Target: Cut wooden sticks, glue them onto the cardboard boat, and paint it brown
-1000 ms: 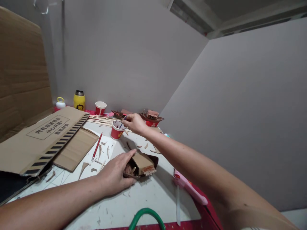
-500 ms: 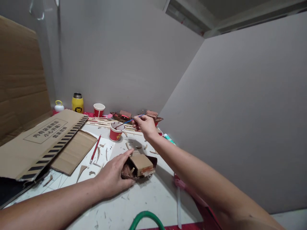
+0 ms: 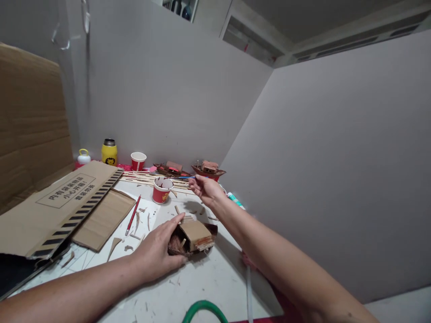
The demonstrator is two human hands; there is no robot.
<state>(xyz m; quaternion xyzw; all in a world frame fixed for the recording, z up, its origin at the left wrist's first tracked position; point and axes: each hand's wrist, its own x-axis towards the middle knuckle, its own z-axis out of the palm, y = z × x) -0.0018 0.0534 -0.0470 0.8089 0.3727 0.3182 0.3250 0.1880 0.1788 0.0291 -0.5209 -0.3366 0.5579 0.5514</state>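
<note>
My left hand (image 3: 158, 246) is closed around the near end of a small model boat (image 3: 198, 235), which has a cardboard cabin and a dark brown hull. The boat rests on the white table. Thin strips on the cabin's right edge are stained reddish brown. Between the fingertips of my right hand (image 3: 209, 190) is a thin blue paintbrush (image 3: 184, 177), held nearly level. Its tip is close to the rim of a red paper cup (image 3: 161, 193), whose white inside is smeared with dark brown paint.
Two finished-looking model boats (image 3: 208, 169) stand at the back beside thin wooden sticks (image 3: 144, 179). A red pencil (image 3: 134, 215), cardboard scraps and a large cardboard box (image 3: 63, 188) lie left. Behind are a yellow bottle (image 3: 109, 152) and another cup (image 3: 138, 160). A green tube (image 3: 205, 306) curves in front.
The paintbrush has gone from slanting down into the cup to lying almost level at its rim. My left hand keeps its hold on the boat. The camera view has tilted up slightly.
</note>
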